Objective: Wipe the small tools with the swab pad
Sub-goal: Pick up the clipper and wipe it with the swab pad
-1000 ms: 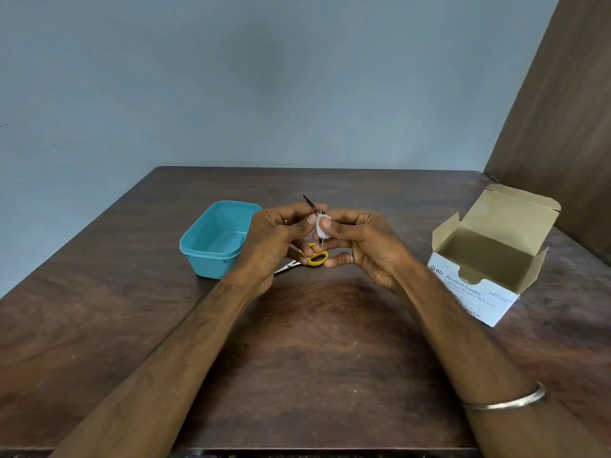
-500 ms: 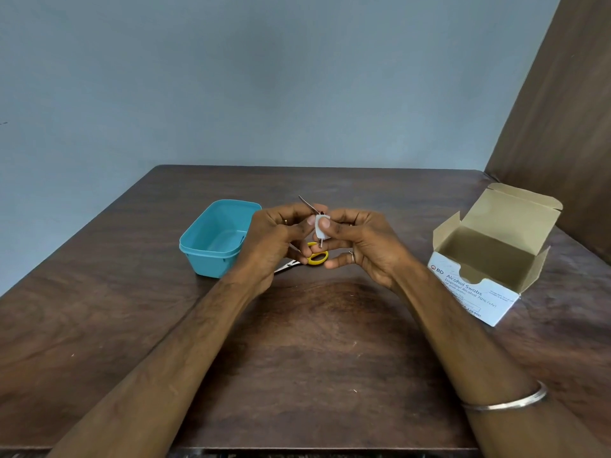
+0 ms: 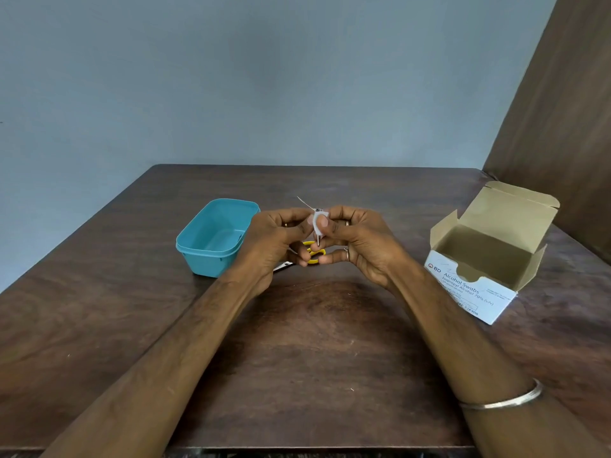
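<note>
We are in the middle of the wiping, by our reading. Our right hand [image 3: 360,239] pinches the white swab pad [image 3: 319,223] between thumb and fingers, folded around a thin metal tool [image 3: 305,204] whose slim tip sticks up and to the left of the pad. Our left hand [image 3: 276,238] has its grip curled close against the pad; it seems to steady the tool's lower end, though the fingers hide the contact and we cannot tell just what it holds. Both hands hover above the worktop [image 3: 324,342].

Beneath them lie small scissors with a yellow handle [image 3: 314,252], only partly visible; whether these have been wiped we cannot say. The teal container [image 3: 211,256] sits just left of the hands, and we see no tools in the part of it that shows. The open swab box [image 3: 463,282] stands well apart on the right. So one tool is under the pad now, and at least the scissors may remain.
</note>
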